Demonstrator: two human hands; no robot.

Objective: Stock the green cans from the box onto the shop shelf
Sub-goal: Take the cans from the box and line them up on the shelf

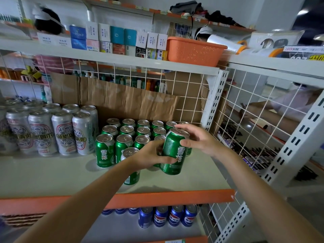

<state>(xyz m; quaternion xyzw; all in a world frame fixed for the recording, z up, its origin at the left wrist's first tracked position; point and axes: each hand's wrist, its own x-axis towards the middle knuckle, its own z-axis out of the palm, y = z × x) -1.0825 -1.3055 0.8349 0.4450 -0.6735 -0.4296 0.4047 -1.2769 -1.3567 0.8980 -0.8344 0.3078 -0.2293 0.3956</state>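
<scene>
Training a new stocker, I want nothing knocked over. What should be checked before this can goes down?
1. Grip: left hand and right hand both hold the green can: ok.
2. Can upright: tilted: not ok.
3. Bare shelf in front of the stocked cans: ok.
4. Those stocked cans upright: ok.
5. Left forearm clear of the front can: cannot tell.

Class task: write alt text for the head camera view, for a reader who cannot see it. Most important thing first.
A person's left hand and right hand hold a tilted green can at a shop shelf, in front of rows of upright green cans. Taller silver cans stand to the left, and blue cans sit on the shelf below.
</scene>
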